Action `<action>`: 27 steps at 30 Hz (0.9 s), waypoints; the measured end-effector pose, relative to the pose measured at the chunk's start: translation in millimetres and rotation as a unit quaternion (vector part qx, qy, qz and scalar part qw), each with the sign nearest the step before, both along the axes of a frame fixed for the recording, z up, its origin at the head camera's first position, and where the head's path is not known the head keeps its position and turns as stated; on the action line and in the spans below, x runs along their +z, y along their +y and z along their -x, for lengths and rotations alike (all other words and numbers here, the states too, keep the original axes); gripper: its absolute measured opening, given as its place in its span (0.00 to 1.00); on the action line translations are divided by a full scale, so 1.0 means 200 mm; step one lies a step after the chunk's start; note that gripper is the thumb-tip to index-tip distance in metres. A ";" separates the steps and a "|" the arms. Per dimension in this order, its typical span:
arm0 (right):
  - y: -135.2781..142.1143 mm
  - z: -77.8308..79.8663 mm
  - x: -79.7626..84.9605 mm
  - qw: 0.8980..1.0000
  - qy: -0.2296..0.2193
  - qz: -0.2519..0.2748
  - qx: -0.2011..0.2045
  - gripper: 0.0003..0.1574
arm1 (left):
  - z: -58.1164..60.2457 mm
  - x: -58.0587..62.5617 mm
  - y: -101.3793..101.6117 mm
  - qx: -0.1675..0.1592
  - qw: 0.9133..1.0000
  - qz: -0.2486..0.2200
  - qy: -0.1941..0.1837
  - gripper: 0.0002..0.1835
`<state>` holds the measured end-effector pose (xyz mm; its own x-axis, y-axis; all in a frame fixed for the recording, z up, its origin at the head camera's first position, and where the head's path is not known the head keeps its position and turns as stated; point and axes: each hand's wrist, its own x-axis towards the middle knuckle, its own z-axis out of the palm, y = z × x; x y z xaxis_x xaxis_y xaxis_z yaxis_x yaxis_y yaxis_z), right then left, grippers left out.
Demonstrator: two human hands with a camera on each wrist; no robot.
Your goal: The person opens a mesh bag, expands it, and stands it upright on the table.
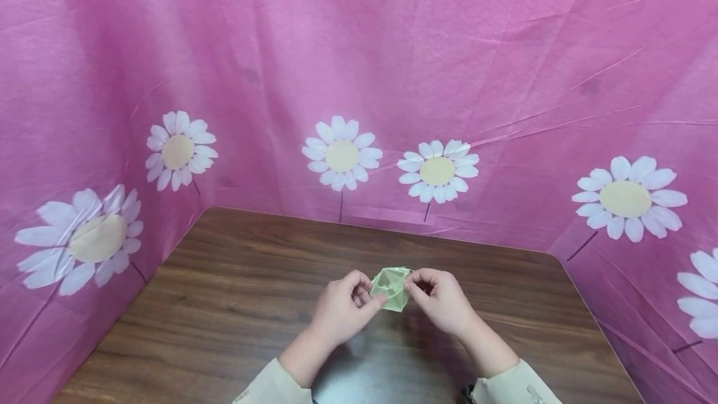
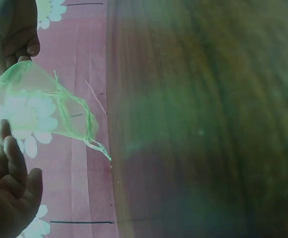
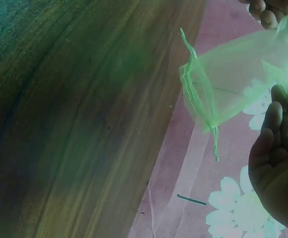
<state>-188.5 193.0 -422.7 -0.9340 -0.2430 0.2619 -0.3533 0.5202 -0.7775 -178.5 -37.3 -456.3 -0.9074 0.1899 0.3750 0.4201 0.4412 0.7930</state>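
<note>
A small sheer green drawstring pouch (image 1: 392, 297) is held above the table between both hands. My left hand (image 1: 339, 310) pinches its left side, with the thumb lying over the fabric. On the other side, my right hand (image 1: 443, 301) grips the pouch's right edge between thumb and fingertips. The left wrist view shows the pouch (image 2: 37, 111) stretched between the hands, its gathered mouth and cords hanging free. In the right wrist view the drawstring channel of the pouch (image 3: 233, 74) faces away from the fingers of the right hand (image 3: 282, 158). Nothing shows inside.
Below the hands lies a dark brown wood-grain table (image 1: 252, 304) with rounded far corners. A pink cloth (image 1: 359, 48) printed with white daisies hangs behind it and along both sides. Pale sleeves (image 1: 277, 385) cover the forearms.
</note>
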 end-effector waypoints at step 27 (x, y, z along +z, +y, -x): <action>-0.06 -0.02 -0.09 0.996 0.028 0.011 -0.082 0.09 | -0.02 -0.06 0.11 0.116 0.991 -0.053 -0.038 0.07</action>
<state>-184.2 180.5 -440.4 -0.9443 -0.0827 0.3185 -0.3087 0.5579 -0.7704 -175.3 -15.8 -467.9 -0.9483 -0.0644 0.3108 0.2544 0.4316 0.8655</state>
